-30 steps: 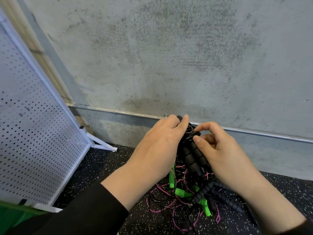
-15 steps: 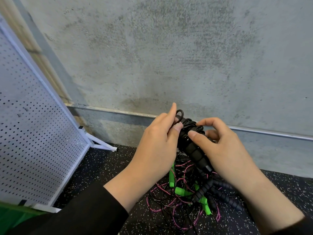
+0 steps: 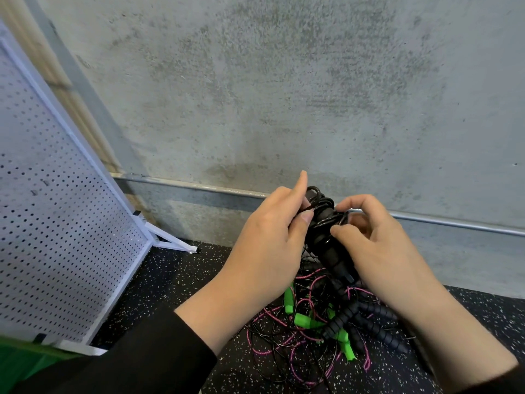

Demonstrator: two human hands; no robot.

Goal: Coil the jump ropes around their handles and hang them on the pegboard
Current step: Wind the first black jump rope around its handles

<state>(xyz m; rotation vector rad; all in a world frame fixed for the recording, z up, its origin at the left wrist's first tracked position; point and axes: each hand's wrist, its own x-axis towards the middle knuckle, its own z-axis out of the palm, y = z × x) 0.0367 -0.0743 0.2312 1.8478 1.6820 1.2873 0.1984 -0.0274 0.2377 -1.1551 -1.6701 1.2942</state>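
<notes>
A grey concrete wall (image 3: 284, 95) fills most of what I see, with a metal rail (image 3: 199, 188) running along its foot beyond my hands. Below me the floor (image 3: 176, 280) is black rubber flecked with white. Off to the left of my left hand the white pegboard (image 3: 56, 223) stands tilted on its frame, well apart from what I am holding.

Under both my hands, on the floor, lies a tangled pile of jump ropes (image 3: 312, 336): thin black and pink cords, bright green handles and ribbed black handles all mixed together.

My left hand (image 3: 270, 248) grips the black jump rope bundle (image 3: 326, 237) from its left side, thumb pressed on the coils, forefinger pointing straight up past the top. My right hand (image 3: 377, 251) curls round the same bundle from the right, thumb on the handles, bent fingers pinching the cord near the top. The bundle is held above the pile, its black cord wound round the paired handles, with a small loop (image 3: 314, 191) standing up at the upper end between my fingers.
</notes>
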